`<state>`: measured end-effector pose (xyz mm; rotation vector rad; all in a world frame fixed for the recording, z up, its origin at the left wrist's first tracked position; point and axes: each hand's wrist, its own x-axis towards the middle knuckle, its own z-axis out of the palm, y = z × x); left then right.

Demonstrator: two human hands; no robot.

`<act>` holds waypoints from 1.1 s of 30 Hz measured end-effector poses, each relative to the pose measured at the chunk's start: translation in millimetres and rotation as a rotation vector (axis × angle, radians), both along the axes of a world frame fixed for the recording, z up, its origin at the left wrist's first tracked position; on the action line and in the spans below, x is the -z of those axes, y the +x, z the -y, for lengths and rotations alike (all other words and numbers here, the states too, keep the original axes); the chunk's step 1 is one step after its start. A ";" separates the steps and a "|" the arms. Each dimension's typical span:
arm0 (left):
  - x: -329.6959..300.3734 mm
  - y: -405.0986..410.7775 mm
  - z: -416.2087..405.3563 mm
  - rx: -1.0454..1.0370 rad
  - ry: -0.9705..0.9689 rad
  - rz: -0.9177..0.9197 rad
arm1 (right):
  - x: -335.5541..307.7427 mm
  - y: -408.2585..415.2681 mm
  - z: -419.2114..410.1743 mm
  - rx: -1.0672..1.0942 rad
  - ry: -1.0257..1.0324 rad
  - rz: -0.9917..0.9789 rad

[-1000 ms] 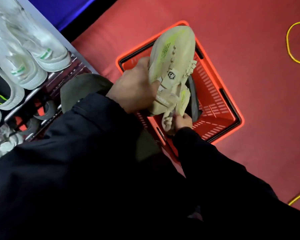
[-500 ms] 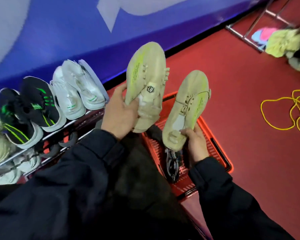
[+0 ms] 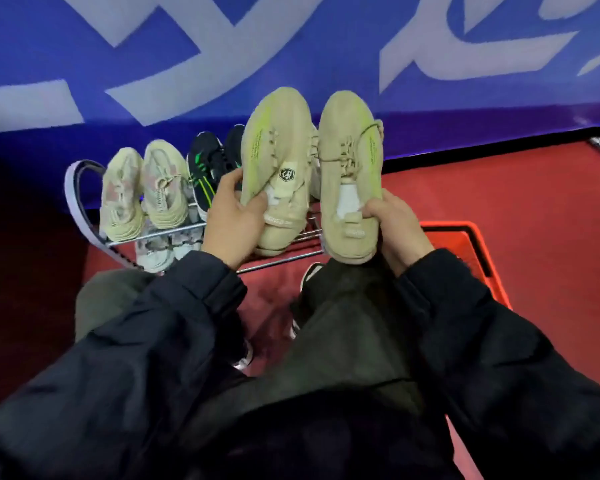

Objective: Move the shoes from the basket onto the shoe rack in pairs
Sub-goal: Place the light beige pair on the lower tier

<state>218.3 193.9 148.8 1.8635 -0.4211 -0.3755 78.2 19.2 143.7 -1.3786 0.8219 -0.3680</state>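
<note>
At the left of the frame the shoe rack (image 3: pixel 84 216) already carried pairs. My left hand (image 3: pixel 234 216) was clamped on one beige shoe (image 3: pixel 278 168), my right hand (image 3: pixel 394 225) on its mate (image 3: pixel 350 161), both toes pointing up-frame, side by side over the rack's right end; the basket (image 3: pixel 478 247) sat lower right.

No legible text on shoes (image 3: pixel 278 168).
</note>
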 end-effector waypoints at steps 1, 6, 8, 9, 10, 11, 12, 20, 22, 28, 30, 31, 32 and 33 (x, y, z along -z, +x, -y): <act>4.2 3.3 -16.2 -0.028 0.017 -0.024 | 4.2 9.0 -7.1 -0.033 -0.010 -0.038; 38.0 7.8 -98.7 -0.131 0.224 -0.052 | 43.3 53.6 -31.9 -0.233 -0.003 -0.282; 57.4 6.8 -120.3 -0.155 0.333 -0.097 | 71.0 70.2 -36.8 -0.282 0.049 -0.431; 67.4 7.5 -126.3 -0.142 0.384 -0.135 | 87.6 77.0 -38.0 -0.276 0.090 -0.486; 75.1 9.0 -129.1 -0.118 0.434 -0.174 | 103.3 83.8 -38.6 -0.270 0.136 -0.528; 83.5 12.3 -129.9 -0.086 0.474 -0.205 | 112.8 88.6 -39.3 -0.270 0.149 -0.583; 90.0 15.2 -129.1 -0.048 0.510 -0.227 | 126.6 93.6 -35.8 -0.287 0.145 -0.617; 142.0 51.2 -85.6 0.075 0.475 -0.408 | 180.7 139.2 -2.9 -0.159 0.102 -0.660; 150.4 56.6 -68.3 0.095 0.462 -0.439 | 202.7 155.8 14.3 -0.083 0.057 -0.601; 173.4 64.8 -39.2 0.080 0.371 -0.519 | 250.7 193.3 30.7 0.127 0.057 -0.526; 180.2 66.6 -36.6 0.073 0.382 -0.518 | 242.1 206.5 28.1 0.126 0.033 -0.526; 182.7 66.6 -36.8 0.070 0.382 -0.517 | 242.0 212.2 28.0 0.158 0.015 -0.520; 185.3 66.1 -37.5 0.066 0.376 -0.511 | 245.9 217.7 29.5 0.191 -0.022 -0.490; 188.6 65.6 -39.0 0.057 0.358 -0.507 | 256.7 223.3 31.5 0.181 -0.060 -0.445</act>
